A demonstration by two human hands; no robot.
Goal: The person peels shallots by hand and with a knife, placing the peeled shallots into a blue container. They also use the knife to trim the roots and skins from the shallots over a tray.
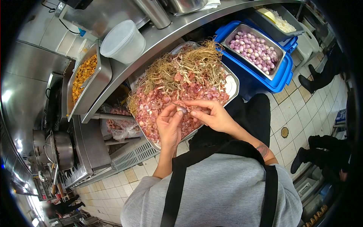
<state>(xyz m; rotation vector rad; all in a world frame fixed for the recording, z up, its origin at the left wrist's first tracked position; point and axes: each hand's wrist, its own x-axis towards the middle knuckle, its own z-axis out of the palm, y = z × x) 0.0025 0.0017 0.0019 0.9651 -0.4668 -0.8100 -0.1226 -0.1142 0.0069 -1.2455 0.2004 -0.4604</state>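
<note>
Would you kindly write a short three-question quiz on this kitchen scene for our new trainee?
1. What does the left hand hold at its fingertips?
2. True or false: the metal pan of shallots rests on top of the blue bin.
3. Fill the gap: dry, tangled ____ lie over the far part of the skins in the tray.

Key
1. A small purple shallot.
2. True.
3. Roots.

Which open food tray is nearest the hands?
The wide tray of roots and skins, beneath the left hand and right hand. The onion pan is on the blue bin, the orange-food pan on the counter, the grey tub farther out.
</note>
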